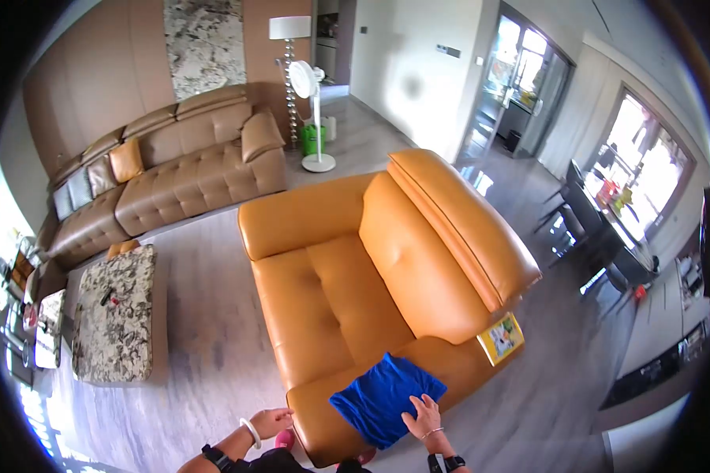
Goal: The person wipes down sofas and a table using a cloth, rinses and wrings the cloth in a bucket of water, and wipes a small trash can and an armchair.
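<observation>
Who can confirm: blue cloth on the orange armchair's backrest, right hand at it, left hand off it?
Wrong spot: head view shows the blue cloth on the orange armchair's armrest, not backrest. Right hand at it, left hand off it: correct.

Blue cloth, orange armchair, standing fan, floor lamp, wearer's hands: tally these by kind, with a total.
Blue cloth: 1
Orange armchair: 1
Standing fan: 1
Floor lamp: 1
Wearer's left hand and right hand: 2
Total: 6

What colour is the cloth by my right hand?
The cloth is a plain deep blue, seen best in the head view.
</observation>
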The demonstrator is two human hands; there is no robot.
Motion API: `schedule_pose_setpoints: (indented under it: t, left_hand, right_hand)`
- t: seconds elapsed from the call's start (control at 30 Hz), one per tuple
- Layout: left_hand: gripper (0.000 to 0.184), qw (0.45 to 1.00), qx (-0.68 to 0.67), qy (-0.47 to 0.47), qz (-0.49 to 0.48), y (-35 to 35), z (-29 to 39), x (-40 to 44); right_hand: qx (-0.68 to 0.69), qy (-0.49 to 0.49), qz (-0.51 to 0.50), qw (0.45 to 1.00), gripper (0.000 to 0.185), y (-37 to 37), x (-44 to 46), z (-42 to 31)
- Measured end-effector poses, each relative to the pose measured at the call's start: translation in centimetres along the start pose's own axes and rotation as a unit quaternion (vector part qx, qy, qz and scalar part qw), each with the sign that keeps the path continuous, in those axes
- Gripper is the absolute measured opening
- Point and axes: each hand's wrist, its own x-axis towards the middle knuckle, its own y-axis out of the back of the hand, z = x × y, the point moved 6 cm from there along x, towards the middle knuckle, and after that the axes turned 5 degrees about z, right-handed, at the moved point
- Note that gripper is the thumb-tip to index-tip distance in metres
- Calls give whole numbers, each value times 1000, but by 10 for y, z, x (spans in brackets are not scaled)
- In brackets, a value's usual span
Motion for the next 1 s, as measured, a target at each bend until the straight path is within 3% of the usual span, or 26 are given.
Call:
schedule_pose_setpoints:
  t: [0.07, 0.2, 0.27, 0.33, 0.43, 0.47, 0.57, 0.6, 0.67, 0.77, 0.87, 0.93, 1.0]
  left_hand:
    - [47, 999, 44, 10, -15, -7, 12, -15]
    - [43, 998, 27, 49, -40, -22, 24, -43]
    - [42, 994, 94, 47, -43, -34, -14, -47]
    - [42, 992, 75, 83, -52, -39, -39, -56]
    - [42, 993, 47, 98, -54, -35, -61, -65]
    - [42, 990, 46, 109, -80, -36, -78, -67]
    - [45, 992, 20, 124, -35, -34, -133, -69]
    - [42, 991, 12, 130, -37, -18, -115, -67]
    - [40, 987, -7, 154, -36, -9, -142, -69]
    - [39, 985, -21, 172, -26, -1, -195, -73]
    - [38, 983, 4, 182, -29, 12, -189, -64]
    - [37, 984, -11, 176, -26, 11, -182, -56]
    - [36, 990, -2, 140, -28, 11, -164, -47]
  right_hand:
    - [-11, 53, 1, 999, 54, -17, 23, -6]
    - [-67, 110, -53, 990, 57, -69, 39, -7]
    - [-66, 109, -83, 988, 58, -93, 41, 1]
    - [-143, 84, -116, 979, 58, -107, 38, 10]
    - [-165, 101, -72, 979, 63, -117, 37, 22]
    - [-167, 84, -66, 980, 64, -117, 40, 22]
    - [-195, 22, 12, 980, 63, -120, 57, 26]
    - [-211, -2, 36, 977, 62, -128, 61, 32]
    - [-259, -58, 66, 962, 57, -136, 68, 18]
    - [-247, 5, 26, 969, 47, -160, 55, -32]
    - [-175, 84, -47, 980, 42, -186, 22, -107]
    - [-101, 124, -154, 975, 48, -211, -10, -148]
    - [-31, 203, -137, 969, 53, -228, -45, -162]
